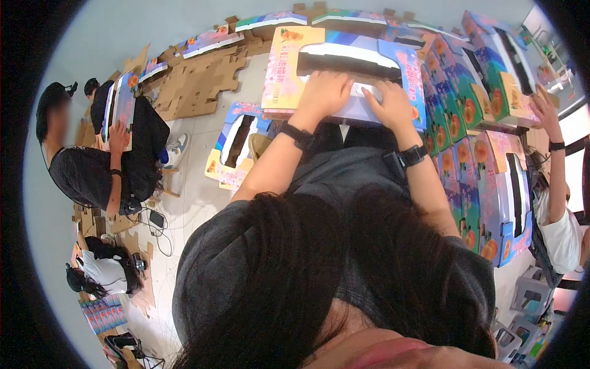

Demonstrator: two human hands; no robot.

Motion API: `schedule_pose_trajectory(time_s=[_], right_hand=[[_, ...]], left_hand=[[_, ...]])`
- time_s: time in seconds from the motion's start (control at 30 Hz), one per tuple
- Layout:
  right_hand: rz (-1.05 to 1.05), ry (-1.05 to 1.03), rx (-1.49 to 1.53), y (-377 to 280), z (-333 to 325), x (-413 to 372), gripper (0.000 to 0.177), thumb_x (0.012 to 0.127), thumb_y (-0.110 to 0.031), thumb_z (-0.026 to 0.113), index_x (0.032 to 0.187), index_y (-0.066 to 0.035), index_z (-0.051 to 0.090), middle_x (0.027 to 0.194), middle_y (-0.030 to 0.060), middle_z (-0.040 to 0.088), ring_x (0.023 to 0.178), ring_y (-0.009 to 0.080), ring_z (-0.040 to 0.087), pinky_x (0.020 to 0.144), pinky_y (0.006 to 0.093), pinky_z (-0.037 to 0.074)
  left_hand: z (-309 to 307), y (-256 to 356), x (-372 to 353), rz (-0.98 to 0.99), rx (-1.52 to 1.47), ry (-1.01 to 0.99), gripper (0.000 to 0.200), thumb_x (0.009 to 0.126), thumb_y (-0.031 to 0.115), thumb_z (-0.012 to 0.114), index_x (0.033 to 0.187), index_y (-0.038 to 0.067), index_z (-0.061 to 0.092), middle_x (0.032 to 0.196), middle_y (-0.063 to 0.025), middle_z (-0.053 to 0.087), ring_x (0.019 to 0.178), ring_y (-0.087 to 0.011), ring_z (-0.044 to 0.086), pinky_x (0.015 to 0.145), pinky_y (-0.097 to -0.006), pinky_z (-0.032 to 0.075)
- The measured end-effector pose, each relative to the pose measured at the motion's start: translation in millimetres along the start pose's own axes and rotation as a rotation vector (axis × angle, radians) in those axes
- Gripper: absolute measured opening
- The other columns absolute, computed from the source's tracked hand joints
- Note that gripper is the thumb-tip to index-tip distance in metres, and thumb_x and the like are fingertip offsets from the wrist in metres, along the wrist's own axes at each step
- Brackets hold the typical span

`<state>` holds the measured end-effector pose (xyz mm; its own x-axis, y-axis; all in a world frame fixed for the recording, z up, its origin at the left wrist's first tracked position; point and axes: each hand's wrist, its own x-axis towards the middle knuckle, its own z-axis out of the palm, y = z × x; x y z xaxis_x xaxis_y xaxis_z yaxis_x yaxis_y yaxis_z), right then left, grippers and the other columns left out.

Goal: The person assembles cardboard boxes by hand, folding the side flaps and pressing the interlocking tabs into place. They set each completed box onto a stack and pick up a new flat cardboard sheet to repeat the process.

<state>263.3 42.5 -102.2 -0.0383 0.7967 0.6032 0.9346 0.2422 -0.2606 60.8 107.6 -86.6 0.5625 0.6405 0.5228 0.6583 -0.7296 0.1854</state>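
Note:
A printed cardboard gift box (401, 55), yellow, pink and blue with a dark window in its top, lies in front of my body. My left hand (327, 93) is bent over the near edge of the window, its fingertips at the opening. To its right, my right hand (389, 104) bears on the same near edge, thumb set apart and fingers curled over the board. A white strip (364, 93) shows between my two hands. The undersides of my fingers are hidden.
Similar boxes (458, 111) stand stacked at right, beside a person's raised hand (544, 107). Another box (233, 147) rests on the floor at left. Flattened brown cardboard (196, 80) lies behind. Seated people work at left, one holding a box (123, 104); cables (163, 237) trail nearby.

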Motion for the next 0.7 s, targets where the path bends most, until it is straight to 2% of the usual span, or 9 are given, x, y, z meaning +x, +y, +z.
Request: schedule_pose_trajectory(time_s=[0.03, 0.13, 0.23, 0.33, 0.43, 0.63, 0.7], right_hand=[[-0.006, 0.022, -0.007, -3, -2, -3, 0.054, 0.091, -0.055, 0.061, 0.093, -0.001, 0.067, 0.09, 0.0187, 0.065, 0.092, 0.0389, 0.062, 0.082, 0.0482, 0.048], [-0.05, -0.079, -0.122, -11, -14, -11, 0.065, 0.082, -0.063, 0.068, 0.103, -0.001, 0.065, 0.098, 0.0181, 0.064, 0.098, 0.037, 0.06, 0.085, 0.0458, 0.046], [-0.097, -0.153, -0.113, -20, -32, -17, 0.083, 0.068, -0.061, 0.08, 0.121, 0.0, 0.059, 0.116, 0.018, 0.059, 0.108, 0.0381, 0.055, 0.091, 0.0472, 0.043], [-0.194, -0.16, -0.041, -12, -36, -17, 0.101, 0.055, -0.065, 0.086, 0.127, -0.001, 0.056, 0.119, 0.0172, 0.057, 0.11, 0.0377, 0.053, 0.092, 0.0478, 0.042], [-0.219, -0.115, -0.072, -9, -31, -17, 0.109, 0.049, -0.069, 0.084, 0.13, -0.001, 0.056, 0.113, 0.0154, 0.057, 0.105, 0.0341, 0.053, 0.089, 0.0443, 0.041], [-0.201, -0.09, -0.104, -21, -40, -32, 0.108, 0.048, -0.063, 0.085, 0.132, -0.002, 0.056, 0.109, 0.0132, 0.055, 0.099, 0.0323, 0.052, 0.086, 0.0435, 0.04], [-0.19, -0.137, -0.108, -25, -47, -36, 0.106, 0.053, -0.067, 0.084, 0.132, -0.001, 0.055, 0.113, 0.0144, 0.056, 0.103, 0.0339, 0.052, 0.089, 0.044, 0.041]], left_hand=[[-2, 3, -4, 0.005, 0.016, 0.02, 0.032, 0.101, 0.032, 0.049, 0.097, 0.007, 0.068, 0.092, -0.0169, 0.072, 0.093, -0.0368, 0.066, 0.087, -0.0489, 0.045], [-6, 10, -15, 0.042, 0.005, 0.101, 0.026, 0.099, 0.029, 0.053, 0.095, 0.008, 0.067, 0.089, -0.0155, 0.07, 0.09, -0.0359, 0.065, 0.087, -0.0481, 0.044], [-7, 9, -20, 0.062, -0.018, 0.128, 0.023, 0.097, 0.028, 0.055, 0.094, 0.008, 0.067, 0.088, -0.0144, 0.07, 0.089, -0.035, 0.064, 0.087, -0.0473, 0.044], [-8, 8, -24, 0.068, -0.03, 0.134, 0.022, 0.096, 0.027, 0.055, 0.094, 0.009, 0.067, 0.09, -0.0133, 0.069, 0.091, -0.0338, 0.063, 0.087, -0.0467, 0.043], [-11, 9, -22, 0.089, -0.008, 0.157, 0.02, 0.096, 0.026, 0.056, 0.097, 0.009, 0.067, 0.091, -0.0124, 0.068, 0.092, -0.0327, 0.062, 0.088, -0.0463, 0.043], [-22, 21, -39, 0.129, -0.002, 0.165, 0.019, 0.095, 0.021, 0.057, 0.103, 0.007, 0.066, 0.09, -0.0114, 0.063, 0.093, -0.0321, 0.059, 0.092, -0.0455, 0.042], [-25, 25, -47, 0.14, 0.003, 0.182, 0.019, 0.094, 0.019, 0.057, 0.105, 0.007, 0.066, 0.09, -0.0109, 0.061, 0.094, -0.0315, 0.058, 0.093, -0.0453, 0.042]])
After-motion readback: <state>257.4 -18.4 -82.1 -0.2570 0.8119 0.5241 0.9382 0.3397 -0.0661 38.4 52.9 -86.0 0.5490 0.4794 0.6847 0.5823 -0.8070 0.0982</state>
